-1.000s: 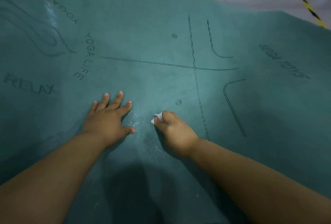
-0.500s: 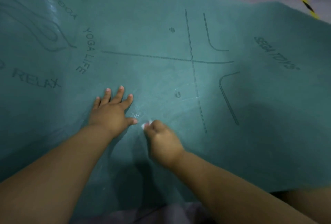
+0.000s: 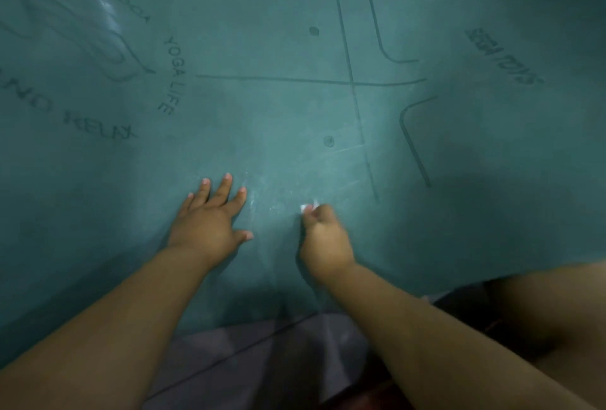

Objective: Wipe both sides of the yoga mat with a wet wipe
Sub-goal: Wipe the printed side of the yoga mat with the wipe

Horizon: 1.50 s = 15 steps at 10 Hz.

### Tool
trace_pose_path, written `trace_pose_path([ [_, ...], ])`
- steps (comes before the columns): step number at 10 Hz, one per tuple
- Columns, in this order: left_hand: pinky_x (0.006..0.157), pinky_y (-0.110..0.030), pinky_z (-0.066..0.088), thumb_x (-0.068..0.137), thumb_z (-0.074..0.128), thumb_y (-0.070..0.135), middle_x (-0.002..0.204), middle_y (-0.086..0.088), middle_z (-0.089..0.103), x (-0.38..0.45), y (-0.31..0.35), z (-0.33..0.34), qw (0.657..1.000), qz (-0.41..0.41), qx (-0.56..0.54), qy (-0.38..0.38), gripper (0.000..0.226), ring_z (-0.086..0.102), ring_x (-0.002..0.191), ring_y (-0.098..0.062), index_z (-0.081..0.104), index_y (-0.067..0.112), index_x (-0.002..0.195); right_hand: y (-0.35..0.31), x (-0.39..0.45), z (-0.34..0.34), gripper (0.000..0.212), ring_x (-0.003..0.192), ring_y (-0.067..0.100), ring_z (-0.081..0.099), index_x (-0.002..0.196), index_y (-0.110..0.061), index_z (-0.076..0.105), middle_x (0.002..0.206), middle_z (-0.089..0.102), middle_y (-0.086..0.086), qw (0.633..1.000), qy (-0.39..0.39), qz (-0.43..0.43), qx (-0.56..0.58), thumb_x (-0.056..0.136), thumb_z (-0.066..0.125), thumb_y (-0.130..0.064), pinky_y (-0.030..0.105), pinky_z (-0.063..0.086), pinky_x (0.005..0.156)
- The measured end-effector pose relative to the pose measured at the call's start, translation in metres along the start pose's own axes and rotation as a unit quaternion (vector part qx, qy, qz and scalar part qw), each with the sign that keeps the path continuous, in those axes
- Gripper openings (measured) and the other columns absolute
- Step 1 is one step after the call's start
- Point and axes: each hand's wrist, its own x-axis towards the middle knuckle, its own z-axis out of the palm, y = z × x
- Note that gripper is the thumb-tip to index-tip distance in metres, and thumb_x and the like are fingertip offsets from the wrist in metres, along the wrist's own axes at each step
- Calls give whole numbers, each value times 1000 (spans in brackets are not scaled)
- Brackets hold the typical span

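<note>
On the floor in front of me lies the green yoga mat, soft and bendy. My left hand presses flat; my right hand pinches the small wet wipe, best held bunched up

Teal yoga mat spread flat, printed side up: dark guide lines, dots, "YOGA LIFE" and "RELAX" lettering. Faint wet streaks just ahead of and beside the grip. Wet wipe small, white, crumpled, pinched at the fingertips and touching the mat, mostly hidden, only a bit poking out front.
</note>
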Motion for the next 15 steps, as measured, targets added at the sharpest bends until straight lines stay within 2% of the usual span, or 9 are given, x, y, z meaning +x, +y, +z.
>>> trace_pose_path([
  [1,118,-38,0,89,48,58,157,6,-17,-2,0,-1,1000,1,0,-5,81,-11,146,-25,1,35,150,-9,-29,5,33,110,32,47,128,-11,45,122,45,12,982,-119,-144,-15,100,35,-23,36,37,88],
  [2,118,-38,1,91,47,56,157,5,-18,-4,0,1,1000,1,8,-9,79,-11,146,-25,1,35,151,30,-15,-12,30,107,29,52,119,-14,53,117,54,8,991,-45,-107,-64,98,35,-24,36,40,83],
  [3,118,-39,3,92,45,55,157,5,-17,-10,0,7,1000,1,11,-5,75,-10,146,-25,1,35,151,90,0,-47,30,98,26,48,118,-11,52,120,52,11,979,66,186,-57,96,32,-17,33,34,71],
  [4,118,-39,2,94,42,54,157,5,-17,-14,-1,12,1000,1,6,0,72,-10,146,-25,2,34,151,82,-10,-50,35,116,30,44,128,-5,46,132,43,14,970,68,230,-40,98,30,-11,37,36,95],
  [5,118,-39,1,95,41,52,158,4,-17,-20,-1,17,1000,1,6,2,70,-10,146,-26,2,34,151,19,-49,5,37,105,22,48,132,-10,41,119,44,4,989,9,147,0,96,35,-9,20,37,87],
  [7,118,-38,2,96,41,48,158,1,-15,-31,-3,26,1000,10,19,1,68,-7,146,-27,5,30,151,17,-76,7,34,108,31,50,130,-14,45,125,48,9,994,-95,13,-58,97,34,-17,37,43,87],
  [9,119,-36,11,94,44,51,159,4,-12,-49,-11,37,999,26,30,1,70,-1,146,-26,8,31,151,79,-69,-40,38,113,35,46,133,0,39,129,39,18,958,31,278,-70,97,29,-4,40,39,94],
  [11,117,-33,15,93,44,53,158,7,-12,-68,-22,39,998,31,51,-13,71,4,146,-24,7,34,151,21,-100,31,37,99,23,51,134,-2,34,113,46,4,980,1,199,2,98,34,-13,22,33,73],
  [15,117,-35,16,89,53,52,158,7,-15,-90,-33,42,995,35,73,-51,79,4,145,-26,6,36,150,-60,-110,44,45,110,34,47,134,-7,40,129,39,18,984,-165,-56,37,90,45,-5,34,40,87],
])
